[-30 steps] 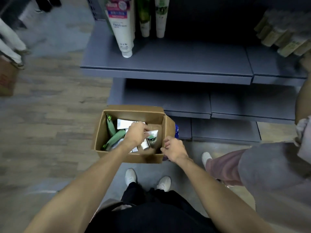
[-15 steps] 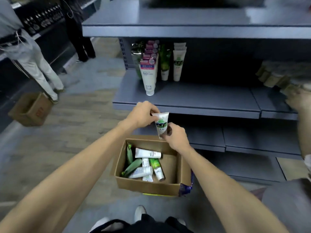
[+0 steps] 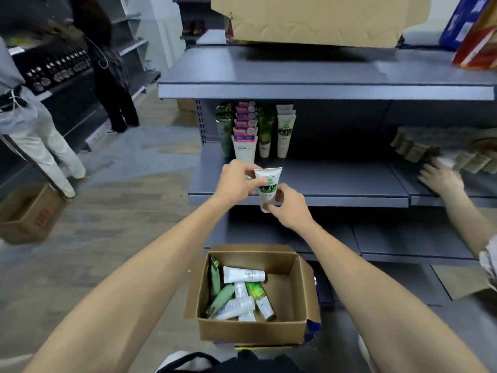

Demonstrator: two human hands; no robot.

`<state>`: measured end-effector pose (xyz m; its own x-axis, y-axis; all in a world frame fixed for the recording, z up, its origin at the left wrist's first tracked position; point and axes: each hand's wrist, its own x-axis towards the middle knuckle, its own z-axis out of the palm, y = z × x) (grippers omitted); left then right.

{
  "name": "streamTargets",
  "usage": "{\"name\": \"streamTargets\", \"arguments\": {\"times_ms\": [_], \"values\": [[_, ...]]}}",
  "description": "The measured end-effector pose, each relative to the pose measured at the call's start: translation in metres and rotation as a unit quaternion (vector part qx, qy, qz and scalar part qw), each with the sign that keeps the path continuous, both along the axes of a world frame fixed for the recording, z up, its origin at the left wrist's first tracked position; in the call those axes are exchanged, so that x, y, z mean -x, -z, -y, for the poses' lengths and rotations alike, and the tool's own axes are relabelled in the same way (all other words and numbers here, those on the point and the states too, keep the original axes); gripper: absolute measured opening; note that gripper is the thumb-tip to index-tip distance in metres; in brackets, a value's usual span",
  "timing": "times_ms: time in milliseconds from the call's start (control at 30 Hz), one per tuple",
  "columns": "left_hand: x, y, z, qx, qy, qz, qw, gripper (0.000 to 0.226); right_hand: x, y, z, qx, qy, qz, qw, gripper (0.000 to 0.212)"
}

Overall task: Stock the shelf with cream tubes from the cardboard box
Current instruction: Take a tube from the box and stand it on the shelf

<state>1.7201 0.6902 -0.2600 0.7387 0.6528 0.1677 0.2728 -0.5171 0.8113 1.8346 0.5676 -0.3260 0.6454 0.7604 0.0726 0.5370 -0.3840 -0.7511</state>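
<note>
A white cream tube (image 3: pixel 267 187) with a green and black label is held cap down in front of the grey shelf (image 3: pixel 322 181). My left hand (image 3: pixel 238 181) grips its upper end and my right hand (image 3: pixel 289 207) pinches its lower end. Below, an open cardboard box (image 3: pixel 252 329) on the floor holds several white and green tubes (image 3: pixel 236 292). Rows of tubes (image 3: pixel 255 130) stand upright at the left end of the same shelf.
Another person's hand (image 3: pixel 441 180) reaches onto the shelf at the right, beside stacked beige packs (image 3: pixel 430 146). A large cardboard box (image 3: pixel 317 20) sits on the top shelf. Two people stand at the left near a second box (image 3: pixel 29 214) on the floor.
My left hand lifted a tube out of the box and my right hand joined it. Both hands rose with the tube to the middle shelf's height. The view tilted upward.
</note>
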Motion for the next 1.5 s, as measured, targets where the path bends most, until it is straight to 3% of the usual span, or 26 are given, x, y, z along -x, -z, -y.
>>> {"name": "streamTargets", "arguments": {"times_ms": [200,600,1033,1233,1500], "values": [[-0.010,-0.016,-0.022,-0.008,0.011,0.007,1.000,0.024,0.003,-0.010,-0.017,-0.065,0.048,-0.027,0.996,0.036],[-0.055,-0.013,-0.024,0.068,0.007,0.031,0.997,0.019,-0.038,-0.006,-0.036,-0.034,0.098,-0.017,0.994,0.029],[-0.125,0.053,-0.041,0.065,-0.056,-0.002,0.996,0.020,-0.108,0.024,-0.059,0.024,0.079,-0.022,0.996,0.027],[-0.159,0.055,-0.054,0.046,-0.052,0.007,0.998,0.015,-0.143,0.029,-0.072,0.022,0.069,-0.020,0.997,0.024],[-0.202,0.060,-0.076,0.072,-0.106,0.023,0.992,0.030,-0.179,0.029,-0.101,0.034,0.057,0.001,0.998,0.030]]}}
